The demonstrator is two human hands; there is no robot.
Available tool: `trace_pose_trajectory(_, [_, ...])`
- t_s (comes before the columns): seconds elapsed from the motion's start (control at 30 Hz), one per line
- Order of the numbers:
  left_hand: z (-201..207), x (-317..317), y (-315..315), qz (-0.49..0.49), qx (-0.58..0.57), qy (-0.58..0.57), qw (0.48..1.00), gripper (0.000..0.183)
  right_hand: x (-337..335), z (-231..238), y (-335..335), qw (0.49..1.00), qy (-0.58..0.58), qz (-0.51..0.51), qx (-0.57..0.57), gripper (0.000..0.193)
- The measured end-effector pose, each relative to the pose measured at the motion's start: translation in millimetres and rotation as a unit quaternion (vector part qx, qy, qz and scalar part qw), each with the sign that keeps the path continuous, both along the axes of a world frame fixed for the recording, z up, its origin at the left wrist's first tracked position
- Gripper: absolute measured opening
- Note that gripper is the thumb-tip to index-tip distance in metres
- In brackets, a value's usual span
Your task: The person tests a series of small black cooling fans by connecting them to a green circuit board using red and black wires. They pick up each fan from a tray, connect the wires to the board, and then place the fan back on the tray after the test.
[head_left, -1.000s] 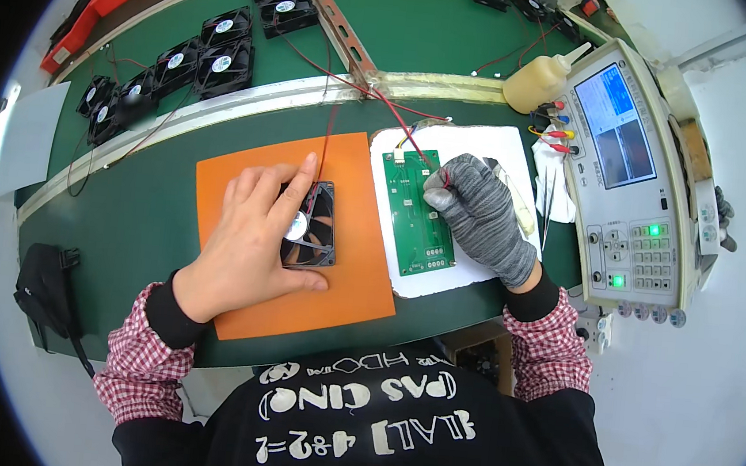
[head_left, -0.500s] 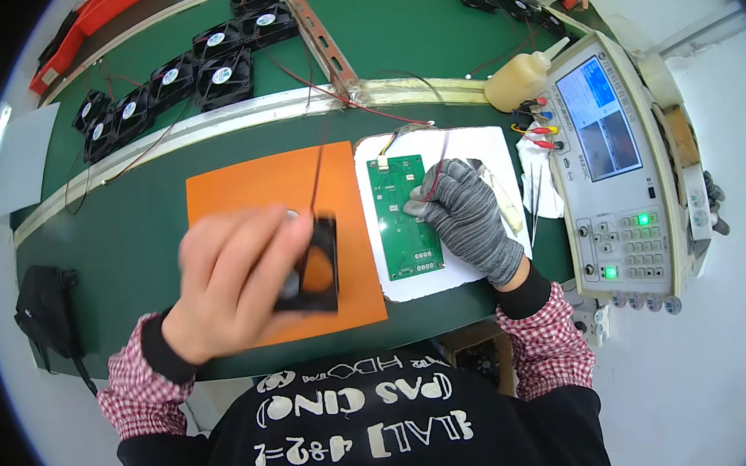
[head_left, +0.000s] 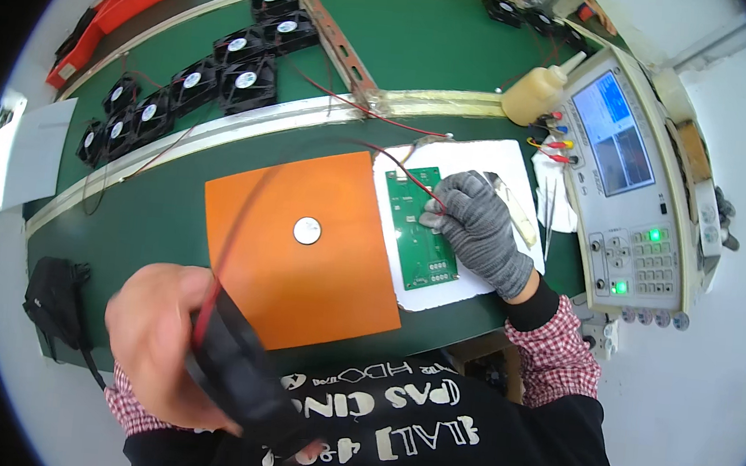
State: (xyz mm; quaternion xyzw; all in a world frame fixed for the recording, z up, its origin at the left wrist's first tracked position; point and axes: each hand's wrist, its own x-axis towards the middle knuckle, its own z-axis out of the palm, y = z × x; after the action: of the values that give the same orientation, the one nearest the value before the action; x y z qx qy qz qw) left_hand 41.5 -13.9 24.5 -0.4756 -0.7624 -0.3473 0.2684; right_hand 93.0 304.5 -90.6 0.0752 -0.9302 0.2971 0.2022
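Observation:
My bare left hand point(head_left: 156, 334) grips a black square cooling fan point(head_left: 241, 377), raised close to my chest and smeared by motion. The fan's red and black wire point(head_left: 248, 187) arcs over an orange mat point(head_left: 333, 287) toward my right hand. In a grey knitted glove, my right hand point(head_left: 480, 229) is closed, pinching the wire's end between thumb and fingers. It is over the right side of a green circuit board point(head_left: 420, 250), which lies on a white pad point(head_left: 508, 160). A round white disc point(head_left: 307, 231) rests on the mat.
Several black fans point(head_left: 195, 84) with loose wires lie at the back left, beside a slotted metal bar point(head_left: 340, 48). A tester with a screen point(head_left: 626, 184) stands at the right, near a yellowish squeeze bottle point(head_left: 531, 94). A black pouch point(head_left: 56, 303) lies at the left edge.
My left hand has drawn the fan from over the orange mat toward my chest, tilting it and uncovering the white disc. My right hand stays by the circuit board.

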Motion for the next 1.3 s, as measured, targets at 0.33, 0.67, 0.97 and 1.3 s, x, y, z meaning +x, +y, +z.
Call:
trace_pose_trajectory(0.33, [-54.5,-164.3,123.0,0.229,-0.105,0.119,0.960,0.064,3.8,-3.4,1.2,0.974,0.079,-0.048,-0.207,0.011])
trace_pose_trajectory(0.67, [-50.8,-82.2,67.4,-0.073,-0.184,0.154,0.968,0.021,10.1,24.4,-16.5,0.993,0.085,0.066,-0.047,0.063])
trace_pose_trajectory(0.97, [-37.2,-76.6,-2.0,0.144,-0.121,0.194,0.963,0.009,12.7,41.6,-24.0,0.993,0.038,0.086,0.071,0.035])
trace_pose_trajectory(1.3, [-66.0,-31.4,35.9,0.021,-0.150,0.050,0.987,0.028,2.9,18.9,-7.2,0.975,-0.102,-0.041,-0.192,0.012])
